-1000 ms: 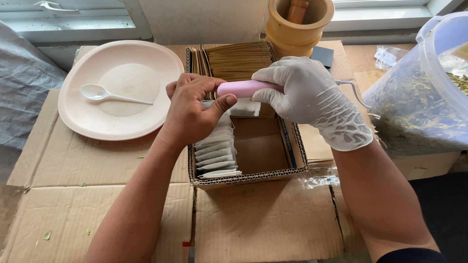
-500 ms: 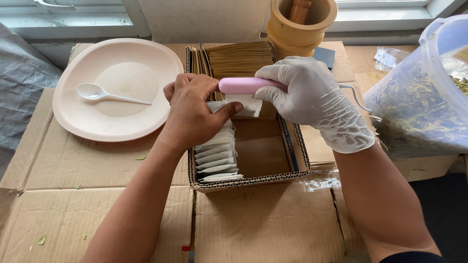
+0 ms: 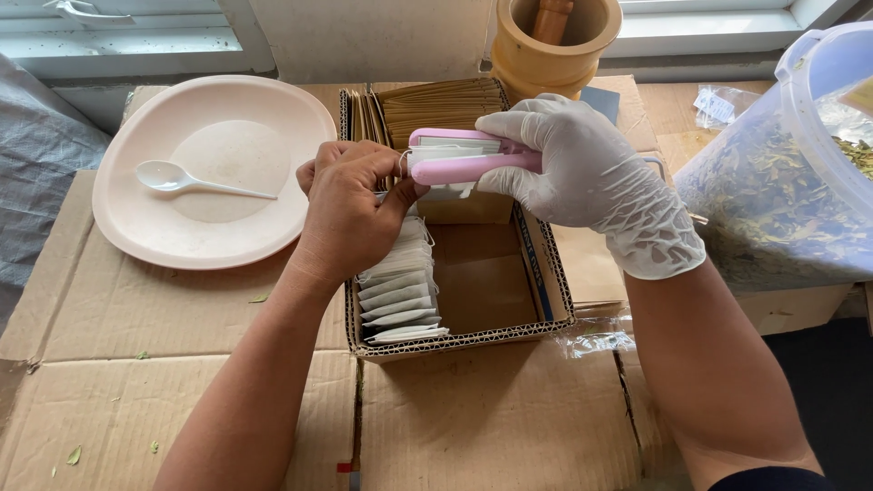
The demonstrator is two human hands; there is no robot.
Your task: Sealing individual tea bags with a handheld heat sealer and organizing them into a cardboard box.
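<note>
Pink sealer [image 3: 473,162] gripped by gloved right hand [image 3: 582,173], left hand [image 3: 350,205] pinching tea bag [image 3: 450,191], cardboard box [image 3: 546,282] below, plate [image 3: 136,236] left.

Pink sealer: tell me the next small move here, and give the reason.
Probably squeeze the pink sealer shut. The gloved right hand holds it with its arms apart, and the bare left hand has fed a white tea bag edge between them, above the cardboard box of finished bags.

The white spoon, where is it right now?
In the head view the white spoon lies on the pale plate at upper left, left of the left hand and the cardboard box.
</note>
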